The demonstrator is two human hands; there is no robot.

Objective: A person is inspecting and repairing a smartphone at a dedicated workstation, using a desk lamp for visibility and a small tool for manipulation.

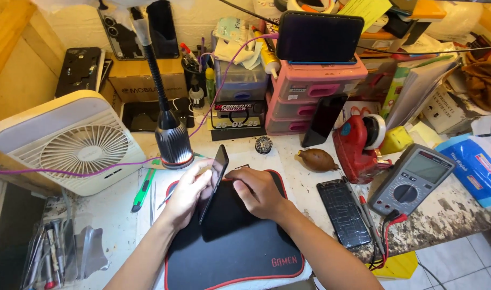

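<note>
Black mat [240,236] under both hands [187,194], upright phone [215,180].

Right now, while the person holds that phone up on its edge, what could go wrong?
1. The phone stands on its edge between the left hand and the right hand; it might slip and tip onto the black mat.
2. The lamp hangs close above the hands, so a lift could bump it.
3. A second phone lies near the table edge; an elbow might knock it off.

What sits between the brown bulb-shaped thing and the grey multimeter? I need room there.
In the head view, a red tape dispenser stands between the brown bulb-shaped thing and the multimeter.
</note>
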